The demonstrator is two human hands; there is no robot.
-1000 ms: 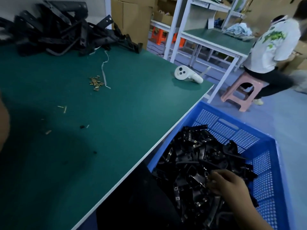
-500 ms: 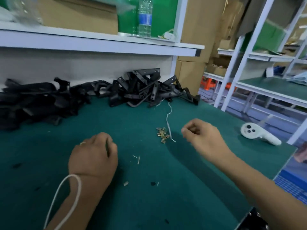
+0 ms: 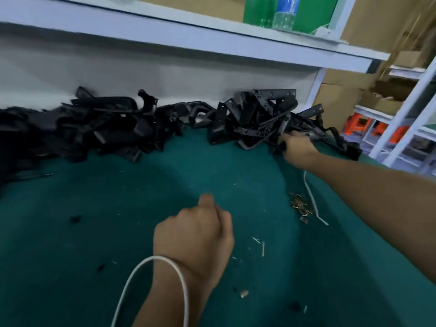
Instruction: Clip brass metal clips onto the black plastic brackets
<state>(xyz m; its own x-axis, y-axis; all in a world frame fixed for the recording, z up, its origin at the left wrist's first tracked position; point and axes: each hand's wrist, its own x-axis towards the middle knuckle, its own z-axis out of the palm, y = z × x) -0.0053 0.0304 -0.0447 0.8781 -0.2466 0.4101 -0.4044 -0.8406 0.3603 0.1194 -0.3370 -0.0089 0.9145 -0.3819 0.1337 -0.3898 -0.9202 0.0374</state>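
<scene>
A long heap of black plastic brackets (image 3: 254, 119) lies along the back of the green table (image 3: 118, 232), against the white wall. My right hand (image 3: 298, 149) reaches into the right end of the heap, its fingers curled round a black bracket (image 3: 282, 143). A small cluster of brass clips (image 3: 300, 206) lies on the mat under my right forearm. My left hand (image 3: 195, 234) hovers mid-table in a loose fist; nothing shows in it.
A white cord (image 3: 311, 199) lies beside the clips, and a white loop (image 3: 162, 267) hangs round my left wrist. A white shelf (image 3: 212, 41) with a bottle (image 3: 285, 13) overhangs the heap. Cardboard boxes (image 3: 337, 102) stand at the right. Small scraps dot the mat.
My right hand has moved from above the brass clips forward into the bracket heap and taken hold of a bracket. My left hand stays in a fist mid-table.
</scene>
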